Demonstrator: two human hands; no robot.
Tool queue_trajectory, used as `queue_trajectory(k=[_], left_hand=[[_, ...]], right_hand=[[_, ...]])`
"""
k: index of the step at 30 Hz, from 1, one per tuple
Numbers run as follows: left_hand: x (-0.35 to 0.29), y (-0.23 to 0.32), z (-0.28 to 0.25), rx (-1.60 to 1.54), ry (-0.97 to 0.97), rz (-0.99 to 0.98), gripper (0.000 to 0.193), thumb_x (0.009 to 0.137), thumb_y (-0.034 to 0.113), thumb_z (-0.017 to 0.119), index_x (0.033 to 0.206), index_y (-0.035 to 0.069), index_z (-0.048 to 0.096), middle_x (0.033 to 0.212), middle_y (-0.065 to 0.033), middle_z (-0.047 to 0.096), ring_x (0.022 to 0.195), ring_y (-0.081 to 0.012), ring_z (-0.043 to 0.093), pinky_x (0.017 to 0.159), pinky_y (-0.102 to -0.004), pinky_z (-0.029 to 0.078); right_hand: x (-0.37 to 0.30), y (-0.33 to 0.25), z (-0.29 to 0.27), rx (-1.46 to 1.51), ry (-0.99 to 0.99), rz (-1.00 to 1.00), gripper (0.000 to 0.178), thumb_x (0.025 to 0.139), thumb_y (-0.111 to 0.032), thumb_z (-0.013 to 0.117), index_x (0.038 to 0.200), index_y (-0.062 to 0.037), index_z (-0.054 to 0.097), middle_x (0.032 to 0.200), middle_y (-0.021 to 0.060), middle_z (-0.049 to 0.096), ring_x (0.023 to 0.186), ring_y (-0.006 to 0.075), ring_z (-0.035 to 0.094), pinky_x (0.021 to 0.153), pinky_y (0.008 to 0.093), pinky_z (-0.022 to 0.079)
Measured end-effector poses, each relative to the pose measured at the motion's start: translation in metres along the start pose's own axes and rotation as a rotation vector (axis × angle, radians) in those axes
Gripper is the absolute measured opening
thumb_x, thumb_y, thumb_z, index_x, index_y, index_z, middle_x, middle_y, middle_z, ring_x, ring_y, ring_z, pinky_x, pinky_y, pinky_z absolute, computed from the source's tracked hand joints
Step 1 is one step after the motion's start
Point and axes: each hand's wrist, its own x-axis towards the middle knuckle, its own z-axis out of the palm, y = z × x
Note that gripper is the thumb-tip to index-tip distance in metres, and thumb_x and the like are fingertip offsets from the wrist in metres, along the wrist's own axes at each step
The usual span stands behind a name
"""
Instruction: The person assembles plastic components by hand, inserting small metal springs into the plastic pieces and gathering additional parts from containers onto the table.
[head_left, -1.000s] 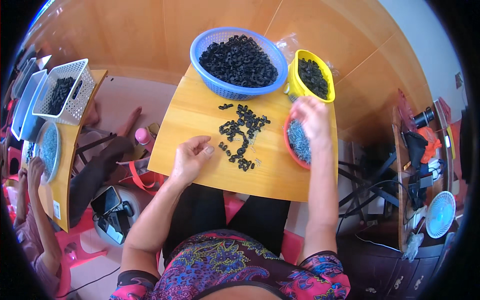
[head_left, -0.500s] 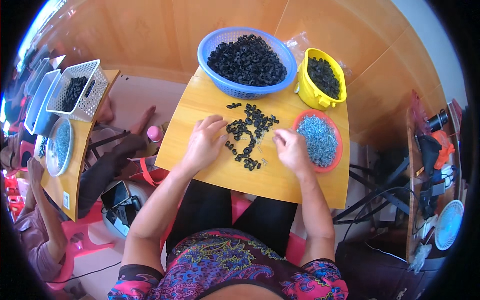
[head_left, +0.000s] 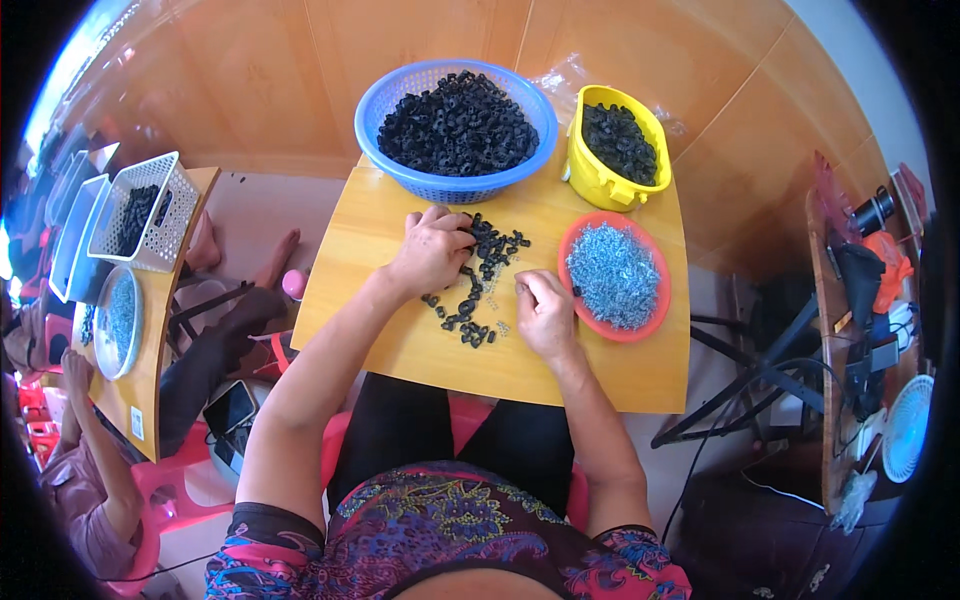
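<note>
Small black plastic pieces lie in a loose pile on the yellow wooden table. My left hand is at the pile's far left side, fingers bent and apart, fingertips touching the pieces. To the right of the pile, my right hand has its thumb and fingers pinched together; whatever is between them is too small to make out. A few small silvery screws are scattered between the pile and that hand. Beside it sits a red plate heaped with bluish-silver screws.
Behind the pile stands a blue basket full of black pieces, with a yellow tub of similar pieces at its right. At left, another person's arm rests by a second table. A cluttered wooden shelf stands at right.
The view has shifted a little, moving the table leftward in the picture. My left hand has gone to the far left of the pile and reached its pieces. My right hand stays pinched.
</note>
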Motion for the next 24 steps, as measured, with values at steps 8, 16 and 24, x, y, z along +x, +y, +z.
queue_trajectory(k=[8, 16, 24], left_hand=[[-0.004, 0.007, 0.002, -0.056, -0.037, -0.089, 0.012, 0.073, 0.010, 0.061, 0.081, 0.009, 0.070, 0.108, -0.0030, 0.061, 0.107, -0.0239, 0.050, 0.089, -0.0405, 0.038], [0.004, 0.011, -0.003, -0.058, -0.178, -0.195, 0.013, 0.069, 0.006, 0.065, 0.082, 0.004, 0.066, 0.109, -0.0059, 0.058, 0.106, -0.0281, 0.049, 0.090, -0.0408, 0.038], [-0.011, 0.020, -0.018, -0.476, 0.091, -0.240, 0.013, 0.070, -0.002, 0.067, 0.077, 0.003, 0.057, 0.093, -0.0064, 0.058, 0.089, -0.0235, 0.054, 0.079, -0.0343, 0.044]], right_hand=[[0.003, -0.012, -0.003, -0.027, -0.144, -0.062, 0.004, 0.072, -0.003, 0.066, 0.073, -0.0024, 0.062, 0.076, 0.0118, 0.060, 0.073, 0.0298, 0.059, 0.065, 0.0378, 0.049], [0.001, -0.015, 0.000, -0.191, -0.200, -0.090, 0.011, 0.066, -0.002, 0.069, 0.066, -0.0035, 0.058, 0.070, 0.0101, 0.057, 0.070, 0.0302, 0.057, 0.064, 0.0399, 0.048], [0.000, -0.013, 0.003, -0.026, -0.082, -0.079, 0.007, 0.071, 0.000, 0.066, 0.072, -0.0007, 0.059, 0.072, 0.0117, 0.057, 0.066, 0.0284, 0.057, 0.058, 0.0364, 0.046]])
